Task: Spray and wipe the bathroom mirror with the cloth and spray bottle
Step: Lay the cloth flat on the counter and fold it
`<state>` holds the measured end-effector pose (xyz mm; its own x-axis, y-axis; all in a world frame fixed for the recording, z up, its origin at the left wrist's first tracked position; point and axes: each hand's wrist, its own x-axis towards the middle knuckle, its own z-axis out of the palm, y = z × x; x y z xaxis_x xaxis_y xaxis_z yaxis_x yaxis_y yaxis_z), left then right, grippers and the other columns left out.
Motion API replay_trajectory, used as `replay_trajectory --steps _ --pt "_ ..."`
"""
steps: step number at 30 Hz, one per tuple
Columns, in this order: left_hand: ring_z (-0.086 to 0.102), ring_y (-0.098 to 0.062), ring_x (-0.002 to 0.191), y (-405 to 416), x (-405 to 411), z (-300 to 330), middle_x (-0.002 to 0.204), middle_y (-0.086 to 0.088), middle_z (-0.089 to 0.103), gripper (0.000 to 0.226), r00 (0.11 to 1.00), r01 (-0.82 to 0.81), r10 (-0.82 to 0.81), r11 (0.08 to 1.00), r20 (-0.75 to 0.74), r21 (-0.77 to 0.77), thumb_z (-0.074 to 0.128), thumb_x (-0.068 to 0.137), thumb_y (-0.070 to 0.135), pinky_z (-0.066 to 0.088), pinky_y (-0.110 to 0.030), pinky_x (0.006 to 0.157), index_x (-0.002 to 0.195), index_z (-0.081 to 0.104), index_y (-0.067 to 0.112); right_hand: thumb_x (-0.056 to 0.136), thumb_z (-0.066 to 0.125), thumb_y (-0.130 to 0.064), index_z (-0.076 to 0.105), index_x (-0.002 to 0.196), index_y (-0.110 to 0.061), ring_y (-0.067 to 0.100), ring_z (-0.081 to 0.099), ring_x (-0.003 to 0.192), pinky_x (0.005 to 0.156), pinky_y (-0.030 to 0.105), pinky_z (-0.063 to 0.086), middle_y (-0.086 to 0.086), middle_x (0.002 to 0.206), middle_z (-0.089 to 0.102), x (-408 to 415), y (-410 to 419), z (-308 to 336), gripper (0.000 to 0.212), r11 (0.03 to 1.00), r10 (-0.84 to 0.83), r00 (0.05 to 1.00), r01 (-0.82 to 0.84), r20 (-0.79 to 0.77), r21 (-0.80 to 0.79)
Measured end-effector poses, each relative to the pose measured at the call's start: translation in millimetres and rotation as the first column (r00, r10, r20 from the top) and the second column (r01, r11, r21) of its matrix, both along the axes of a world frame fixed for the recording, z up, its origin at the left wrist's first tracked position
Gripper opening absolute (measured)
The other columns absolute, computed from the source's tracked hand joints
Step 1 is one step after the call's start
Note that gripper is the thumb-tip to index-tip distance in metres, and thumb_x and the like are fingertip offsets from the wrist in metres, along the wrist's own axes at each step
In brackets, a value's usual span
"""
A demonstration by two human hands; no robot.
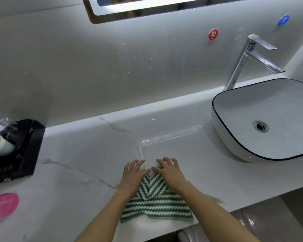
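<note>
A green-and-white zigzag cloth [156,203] lies on the white marble counter [77,172] near its front edge, its far part bunched into a fold. My left hand [132,177] lies flat on the cloth's left side, fingers straight and pointing away. My right hand [168,172] lies flat on the right side the same way, fingertips reaching the bare counter. The lit mirror [147,7] hangs on the wall above; only its lower edge shows. No spray bottle is in view.
A white basin with a dark rim [262,154] stands at the right, a chrome tap [243,58] behind it. A black tray [24,151] with toiletries sits at the left, a pink round thing [2,205] in front of it. Red [213,34] and blue [283,20] stickers mark the wall.
</note>
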<state>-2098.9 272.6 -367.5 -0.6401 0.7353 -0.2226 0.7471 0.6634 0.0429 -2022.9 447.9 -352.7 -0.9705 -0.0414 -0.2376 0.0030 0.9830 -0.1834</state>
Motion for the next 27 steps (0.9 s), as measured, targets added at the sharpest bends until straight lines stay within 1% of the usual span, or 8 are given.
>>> replay_trajectory --steps 3,5,8,11,14,17,21,27 --pt "0.042 -0.019 0.114 -0.6 -4.3 1.1 0.114 0.006 0.062 0.025 0.998 0.069 -0.07 0.997 0.007 0.026 0.048 0.075 0.037 0.028 -0.04 0.098 0.089 0.066 0.047 0.088 0.051 -0.016 0.071 0.109 -0.024 0.035 0.045 0.126 0.105 0.051 0.03 0.01 0.134 0.053 -4.8 -1.6 -1.9 0.03 1.0 0.01 0.998 -0.01 -0.061 0.001" --pt "0.051 -0.017 0.113 -0.6 -5.7 1.2 0.112 0.007 0.063 0.026 0.998 0.056 -0.056 0.995 0.007 0.087 0.044 0.075 0.035 0.031 -0.038 0.098 0.084 0.066 0.045 0.084 0.054 -0.011 0.073 0.099 -0.019 0.033 0.05 0.12 0.102 0.05 0.034 0.009 0.124 0.06 -6.1 0.9 -5.1 0.025 1.0 -0.019 0.998 0.017 -0.064 -0.023" --pt "0.06 -0.017 0.107 -2.2 -11.8 0.5 0.106 0.005 0.065 0.025 0.998 0.05 -0.055 0.98 0.02 0.193 0.081 0.057 0.026 0.042 -0.039 0.096 0.072 0.064 0.036 0.07 0.072 -0.009 0.07 0.083 -0.017 0.025 0.059 0.105 0.093 0.044 0.043 0.003 0.102 0.065 -7.8 1.5 -9.3 0.015 1.0 -0.029 0.996 0.028 -0.088 -0.006" --pt "0.058 -0.007 0.099 -7.1 -18.6 1.7 0.091 0.01 0.065 0.035 0.997 0.046 -0.056 0.98 0.047 0.196 0.089 0.044 0.027 0.047 -0.037 0.089 0.062 0.06 0.031 0.04 0.088 -0.012 0.061 0.062 -0.025 0.014 0.064 0.077 0.072 0.035 0.053 -0.006 0.076 0.062 -6.5 6.1 -12.9 0.037 0.996 -0.073 0.986 0.08 -0.149 0.038" --pt "0.051 -0.003 0.085 -17.0 -25.0 -0.1 0.074 0.014 0.061 0.032 0.996 0.025 -0.043 0.974 0.072 0.227 0.087 0.051 0.022 0.042 -0.038 0.095 0.067 0.059 0.029 0.055 0.08 -0.005 0.059 0.07 -0.023 0.015 0.06 0.074 0.081 0.039 0.053 -0.005 0.075 0.059 -2.3 15.3 -12.9 0.031 0.993 -0.115 0.981 0.12 -0.153 0.022" --pt "0.06 -0.012 0.077 -31.2 -32.3 3.6 0.075 0.007 0.063 0.011 0.992 -0.092 0.062 0.949 0.108 0.301 0.072 0.076 0.016 0.04 -0.041 0.1 0.079 0.064 0.021 0.091 0.05 -0.01 0.058 0.097 -0.021 0.017 0.052 0.097 0.103 0.038 0.026 -0.003 0.098 0.059 1.9 33.6 -5.1 0.015 0.986 -0.164 0.982 0.167 -0.099 0.025" --pt "0.062 -0.018 0.08 -53.7 -43.9 20.6 0.082 0.004 0.069 0.005 0.955 -0.296 0.269 0.878 0.124 0.376 0.063 0.085 0.019 0.034 -0.036 0.094 0.089 0.067 0.017 0.09 0.059 -0.032 0.063 0.102 -0.024 0.014 0.05 0.104 0.097 0.032 0.019 -0.007 0.102 0.058 3.8 61.3 13.5 0.015 0.963 -0.269 0.962 0.269 -0.053 -0.016" --pt "0.065 -0.02 0.071 -51.5 -51.6 52.4 0.075 0.004 0.07 0.005 0.956 -0.278 0.291 0.834 0.049 0.476 0.07 0.079 0.013 0.042 -0.039 0.082 0.083 0.069 0.016 0.09 0.06 -0.033 0.067 0.098 -0.024 0.015 0.051 0.1 0.089 0.031 0.02 -0.007 0.099 0.062 -8.0 78.1 47.2 0.014 0.937 -0.346 0.932 0.338 -0.102 -0.09"
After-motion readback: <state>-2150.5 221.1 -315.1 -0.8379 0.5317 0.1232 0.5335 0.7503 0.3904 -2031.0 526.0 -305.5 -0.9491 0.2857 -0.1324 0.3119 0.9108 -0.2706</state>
